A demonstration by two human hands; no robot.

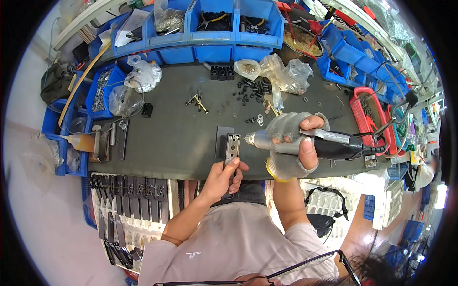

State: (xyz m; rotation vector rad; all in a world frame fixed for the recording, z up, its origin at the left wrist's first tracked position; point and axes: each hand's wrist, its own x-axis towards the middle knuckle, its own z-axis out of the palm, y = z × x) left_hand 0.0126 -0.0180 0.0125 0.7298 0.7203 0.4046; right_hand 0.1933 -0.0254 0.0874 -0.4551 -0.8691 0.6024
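My left hand [220,180] grips a long, narrow dark part with a holed metal plate [232,147] in its upper face. My thumb lies along it and the part points away from me, over the front of the bench. From the right, my right hand [296,145], in a grey fingerless glove, is wrapped round an electric screwdriver [331,145]. Its silver nose points left, and the tip is at the plate's upper right edge; whether it touches I cannot tell. Beside the plate lies a flat dark block [222,138], partly hidden by the part.
Small black pieces [255,88] and pale rings [260,120] lie beyond the screwdriver on the dark mat [167,138]. Blue bins [212,33] line the back. A red basket [365,112] stands right. Rows of dark parts [143,190] fill a tray at lower left.
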